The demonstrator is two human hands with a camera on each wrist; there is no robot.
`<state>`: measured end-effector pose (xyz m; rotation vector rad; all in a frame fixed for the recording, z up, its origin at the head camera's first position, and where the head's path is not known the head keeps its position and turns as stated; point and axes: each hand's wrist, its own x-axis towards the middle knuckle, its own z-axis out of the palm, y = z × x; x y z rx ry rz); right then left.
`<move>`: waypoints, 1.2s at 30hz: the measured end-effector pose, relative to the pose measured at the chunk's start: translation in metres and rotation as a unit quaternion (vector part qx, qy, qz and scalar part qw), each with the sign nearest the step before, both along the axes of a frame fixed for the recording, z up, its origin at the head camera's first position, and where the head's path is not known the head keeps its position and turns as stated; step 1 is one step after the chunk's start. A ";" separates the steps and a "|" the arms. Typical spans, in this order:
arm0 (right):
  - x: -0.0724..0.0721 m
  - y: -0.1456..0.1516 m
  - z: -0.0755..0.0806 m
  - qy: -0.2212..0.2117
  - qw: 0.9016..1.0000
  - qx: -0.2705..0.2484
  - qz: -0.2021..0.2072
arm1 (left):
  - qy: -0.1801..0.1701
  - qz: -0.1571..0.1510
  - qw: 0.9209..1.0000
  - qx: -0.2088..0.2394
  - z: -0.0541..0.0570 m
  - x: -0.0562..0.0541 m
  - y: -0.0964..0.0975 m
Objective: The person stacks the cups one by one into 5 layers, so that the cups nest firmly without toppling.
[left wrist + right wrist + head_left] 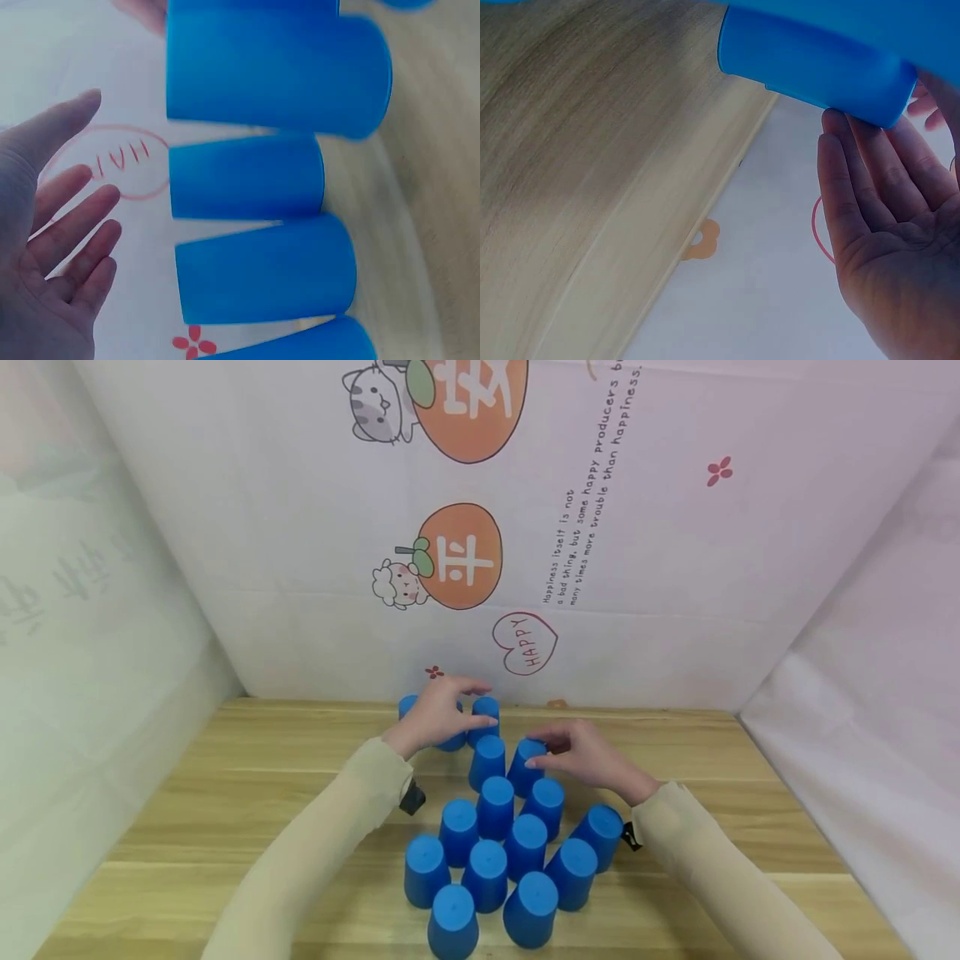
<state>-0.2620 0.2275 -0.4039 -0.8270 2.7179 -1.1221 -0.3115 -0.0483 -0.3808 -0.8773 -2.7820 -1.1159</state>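
Many blue cups stand upside down on the wooden table. My left hand (437,714) is over the back of the group, nearest to a back cup (486,714). Its thumb and fingers are spread and bent loosely, and in the left wrist view the left hand (60,217) is apart from the row of cups (262,266). My right hand (581,752) holds the upper end of a cup (525,768), thumb at the near side and fingers behind. In the right wrist view, its fingertips (836,124) lie against that cup (810,67).
Nearer the front, several more cups (488,864) stand close together, with one cup (602,827) near the right sleeve. A printed white cloth (637,635) rises behind the wooden table (697,760), and pale cloth hangs at both sides.
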 end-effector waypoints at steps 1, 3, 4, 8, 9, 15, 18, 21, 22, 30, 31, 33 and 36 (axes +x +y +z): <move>0.000 0.001 0.000 0.002 1.000 0.000 0.001 | 0.003 -0.010 1.000 -0.002 0.000 0.003 0.000; 0.000 0.002 -0.001 0.005 1.000 0.000 0.000 | -0.002 -0.025 1.000 -0.010 -0.003 0.009 0.001; 0.000 0.002 -0.001 0.005 1.000 0.000 -0.001 | -0.008 -0.030 0.999 -0.014 -0.005 0.011 0.001; 0.001 0.003 -0.002 0.004 1.000 0.002 -0.005 | -0.045 -0.035 0.998 -0.026 -0.015 0.019 0.001; 0.002 0.003 -0.002 0.003 1.000 0.003 -0.005 | -0.052 -0.037 0.998 -0.025 -0.018 0.020 0.001; 0.003 0.002 0.000 -0.009 1.000 -0.001 -0.007 | -0.086 -0.046 0.995 -0.017 -0.030 0.026 0.003; 0.003 0.002 0.000 -0.017 1.000 -0.002 -0.008 | -0.087 -0.043 0.995 -0.013 -0.032 0.028 0.003; 0.003 0.002 0.002 -0.022 1.000 0.000 -0.003 | -0.081 -0.037 0.996 -0.011 -0.033 0.028 0.002; 0.002 0.002 0.002 -0.024 1.000 0.001 -0.002 | -0.082 -0.036 0.996 -0.010 -0.034 0.028 0.002; -0.005 0.011 0.034 -0.012 0.999 -0.009 -0.038 | -0.092 -0.029 0.995 -0.001 -0.034 0.029 -0.002; -0.007 0.013 0.040 -0.005 0.999 -0.006 -0.048 | -0.091 -0.029 0.995 0.000 -0.034 0.029 -0.002; -0.013 0.014 0.050 0.007 0.998 -0.003 -0.065 | -0.089 -0.026 0.996 0.001 -0.034 0.028 -0.003; -0.025 0.013 0.060 0.018 0.996 0.005 -0.084 | -0.087 -0.025 0.996 0.003 -0.036 0.026 -0.003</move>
